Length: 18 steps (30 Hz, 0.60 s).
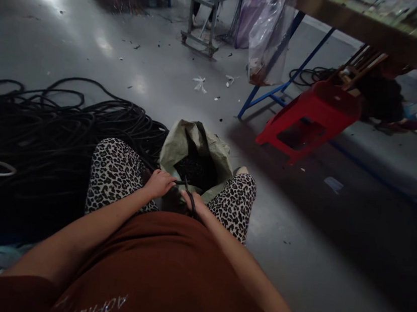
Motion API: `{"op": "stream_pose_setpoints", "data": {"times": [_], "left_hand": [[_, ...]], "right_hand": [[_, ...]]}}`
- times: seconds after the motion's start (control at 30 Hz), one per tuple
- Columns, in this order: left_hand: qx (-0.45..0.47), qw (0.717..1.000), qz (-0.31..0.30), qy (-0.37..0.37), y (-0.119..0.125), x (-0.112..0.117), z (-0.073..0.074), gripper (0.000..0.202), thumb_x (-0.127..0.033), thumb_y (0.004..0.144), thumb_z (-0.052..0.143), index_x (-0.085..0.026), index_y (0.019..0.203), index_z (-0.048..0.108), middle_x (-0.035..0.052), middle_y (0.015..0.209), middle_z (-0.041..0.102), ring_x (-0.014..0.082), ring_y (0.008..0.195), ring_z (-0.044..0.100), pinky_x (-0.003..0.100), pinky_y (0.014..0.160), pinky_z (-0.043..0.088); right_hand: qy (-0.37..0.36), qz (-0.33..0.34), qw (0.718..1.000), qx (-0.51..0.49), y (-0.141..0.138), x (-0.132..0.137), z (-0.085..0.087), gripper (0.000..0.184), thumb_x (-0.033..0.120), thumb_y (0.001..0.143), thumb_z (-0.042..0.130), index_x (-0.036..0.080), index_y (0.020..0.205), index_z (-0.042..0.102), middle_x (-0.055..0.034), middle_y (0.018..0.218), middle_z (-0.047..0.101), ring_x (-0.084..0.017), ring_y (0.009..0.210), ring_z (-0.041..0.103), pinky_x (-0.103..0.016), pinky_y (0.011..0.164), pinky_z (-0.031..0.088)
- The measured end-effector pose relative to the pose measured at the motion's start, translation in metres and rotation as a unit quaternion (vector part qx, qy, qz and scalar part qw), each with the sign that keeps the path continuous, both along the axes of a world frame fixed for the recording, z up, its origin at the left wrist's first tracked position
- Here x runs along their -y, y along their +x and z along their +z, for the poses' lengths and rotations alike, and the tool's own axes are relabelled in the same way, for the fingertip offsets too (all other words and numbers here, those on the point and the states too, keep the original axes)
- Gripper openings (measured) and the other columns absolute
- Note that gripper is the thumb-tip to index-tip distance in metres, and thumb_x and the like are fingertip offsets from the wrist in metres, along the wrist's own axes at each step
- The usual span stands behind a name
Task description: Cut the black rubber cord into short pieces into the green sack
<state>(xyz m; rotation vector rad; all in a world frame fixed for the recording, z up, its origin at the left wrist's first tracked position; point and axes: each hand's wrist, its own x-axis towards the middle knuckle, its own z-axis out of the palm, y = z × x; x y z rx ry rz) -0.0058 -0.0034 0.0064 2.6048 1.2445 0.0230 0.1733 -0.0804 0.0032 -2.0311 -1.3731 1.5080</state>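
My left hand (160,183) is closed around a black cord (180,182), whose end sticks out to the right past my fingers. In my right hand (195,202) is a pair of scissors (190,200) with black handles, its blades pointing up at the cord's end. Whether the blades touch the cord I cannot tell. Both hands are over the near rim of a pale green woven sack (175,144), which stands open between my knees. Dark pieces (196,170) lie inside it, too dim to make out singly.
A large heap of black cord (94,122) spreads over the floor on the left. A red plastic stool (312,118) stands at right, by a blue-legged table (362,18). A clear plastic bag (270,37) hangs from the table. White scraps (199,84) lie on the floor.
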Motion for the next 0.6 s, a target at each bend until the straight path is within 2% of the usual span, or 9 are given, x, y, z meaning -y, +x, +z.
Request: {"op": "stream_pose_setpoints", "data": {"times": [0.13,0.37,0.47,0.6], "left_hand": [[-0.009,1.0,0.0,-0.005,0.001,-0.001,-0.003,0.026,-0.03,0.092,0.05,-0.025,0.106,0.072,0.0079,0.094,0.071,0.0243,0.093,0.061,0.042,0.091,0.038],[-0.031,0.999,0.002,-0.014,0.004,-0.001,-0.002,0.028,-0.031,0.093,0.048,-0.025,0.108,0.071,0.0082,0.099,0.072,0.0247,0.096,0.06,0.042,0.091,0.037],[-0.03,0.999,0.005,-0.015,0.003,-0.002,-0.002,0.028,-0.032,0.093,0.048,-0.024,0.106,0.071,0.0087,0.099,0.072,0.0254,0.097,0.06,0.043,0.091,0.037],[-0.022,1.0,0.013,-0.017,0.002,-0.003,-0.004,0.026,-0.032,0.092,0.049,-0.025,0.103,0.072,0.0089,0.098,0.072,0.0253,0.097,0.061,0.043,0.092,0.038]], "right_hand": [[-0.02,0.018,0.999,0.02,-0.001,0.0,0.004,0.047,0.042,0.098,0.045,0.01,0.078,0.072,-0.0121,0.068,0.068,-0.023,0.074,0.069,-0.023,0.061,0.048],[0.017,0.034,0.998,0.041,-0.003,0.002,0.002,0.042,0.037,0.098,0.046,0.008,0.087,0.074,-0.015,0.087,0.072,-0.025,0.09,0.069,-0.025,0.072,0.049],[0.001,0.016,1.0,0.027,-0.003,0.003,-0.001,0.041,0.04,0.096,0.05,0.009,0.085,0.073,-0.0135,0.079,0.071,-0.025,0.082,0.069,-0.025,0.067,0.049],[-0.038,-0.011,0.999,0.006,-0.002,0.005,-0.007,0.042,0.043,0.094,0.051,0.011,0.075,0.069,-0.0067,0.054,0.059,-0.02,0.056,0.065,-0.023,0.051,0.047]]}}
